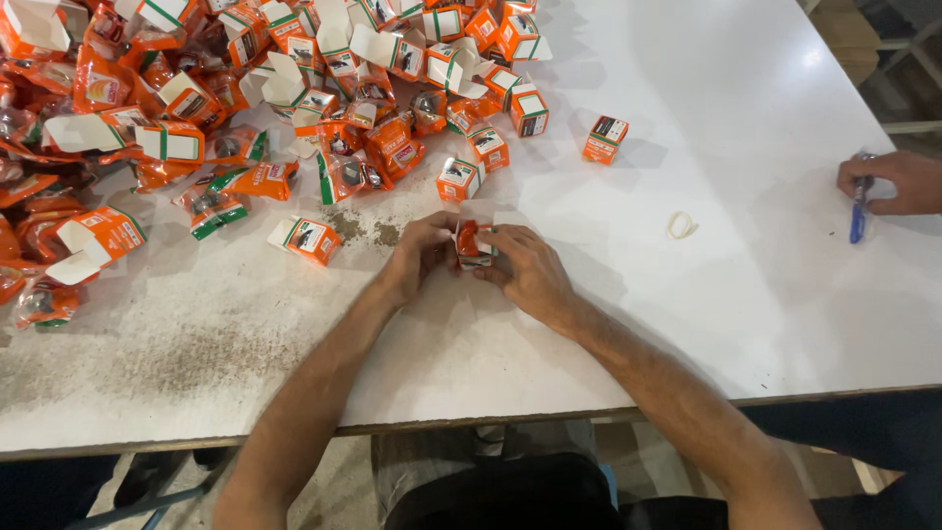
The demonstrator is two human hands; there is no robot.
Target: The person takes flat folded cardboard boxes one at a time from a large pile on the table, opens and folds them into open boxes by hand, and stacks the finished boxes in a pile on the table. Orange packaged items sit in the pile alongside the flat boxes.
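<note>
- Left hand (pixel 420 253) & right hand (pixel 520 267): ctr of frame, fingers of both closed round one small orange-white carton (pixel 473 243), top flap seemingly still open; contents not clear.
- Closed cartons (pixel 604 138): a few, standing upper ctr-right, just beside the heap; judged done.
- Open flat cartons (pixel 98 238) & orange foil packets (pixel 234 181): big heap, upper left; judged most of the work left.
- White surface (pixel 687 324): scuffed grey lower left; rubber band (pixel 681 225) right of ctr.
- Co-worker's hand (pixel 893 182): right edge, holds blue pen (pixel 859 214).
</note>
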